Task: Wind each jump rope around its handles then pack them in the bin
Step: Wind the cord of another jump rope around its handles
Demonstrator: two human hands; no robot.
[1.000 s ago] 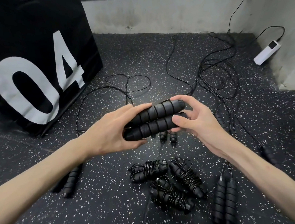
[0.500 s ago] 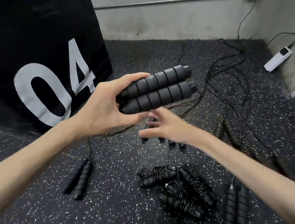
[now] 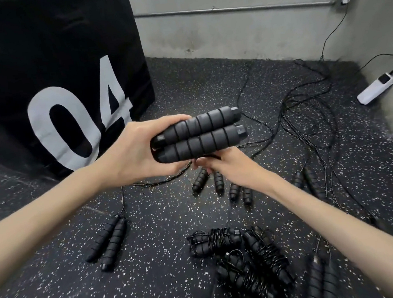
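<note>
Gripping two black ribbed handles [image 3: 199, 134] side by side above the floor [image 3: 60, 291], the left hand [image 3: 134, 152] has its fingers curled round their near ends. Right hand [image 3: 225, 165] sits just beneath the handles; whether it holds the cord cannot be told. Three wound jump ropes [image 3: 243, 258] lie together on the floor below. Unwound handles [image 3: 108, 242] and loose cords [image 3: 306, 115] lie around. Black box marked 04 [image 3: 65, 77] stands at left.

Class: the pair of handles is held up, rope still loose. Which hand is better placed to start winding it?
Right. The left hand grips the paired handles, so it is occupied; the right hand sits just beneath them, probably nearest the loose rope.
</note>
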